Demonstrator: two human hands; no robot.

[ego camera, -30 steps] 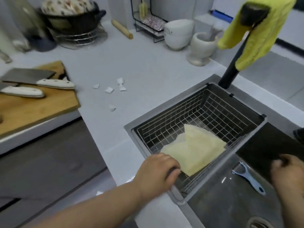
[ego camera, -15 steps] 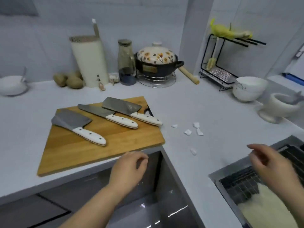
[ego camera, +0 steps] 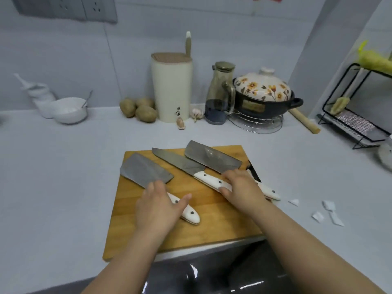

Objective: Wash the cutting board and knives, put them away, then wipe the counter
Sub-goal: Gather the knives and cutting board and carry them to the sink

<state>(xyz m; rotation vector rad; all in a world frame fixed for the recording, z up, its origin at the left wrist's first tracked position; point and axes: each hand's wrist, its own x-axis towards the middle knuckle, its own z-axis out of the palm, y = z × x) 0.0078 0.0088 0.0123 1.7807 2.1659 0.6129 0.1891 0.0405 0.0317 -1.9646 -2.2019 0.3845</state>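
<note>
we see the wooden cutting board (ego camera: pixel 212 219) flat on the white counter (ego camera: pixel 53 177), its near edge at the counter's front lip. three white-handled knives lie on it, blades pointing away and to the left. left cleaver (ego camera: pixel 146 171) on the board's left part; left hand (ego camera: pixel 157 209) lies over its handle, fingers spread and not closed, thumb out to the right, handle end poking out beyond the palm. slim knife (ego camera: pixel 180 163) in the middle; right hand (ego camera: pixel 241 185) rests on its handle, thumb at the handle's end, fingers curled loosely over the top. we can't tell if that's a real grip yet. right cleaver (ego camera: pixel 212 159) sits just behind it, its handle running under the right hand and out toward the board's right edge. paper scraps (ego camera: pixel 326 211) on the counter right of the board. at the back wall: knife block (ego camera: pixel 171 88), potatoes (ego camera: pixel 137 109), glass jug (ego camera: pixel 220 92), flowered pot (ego camera: pixel 263 94) on a wire trivet.
</note>
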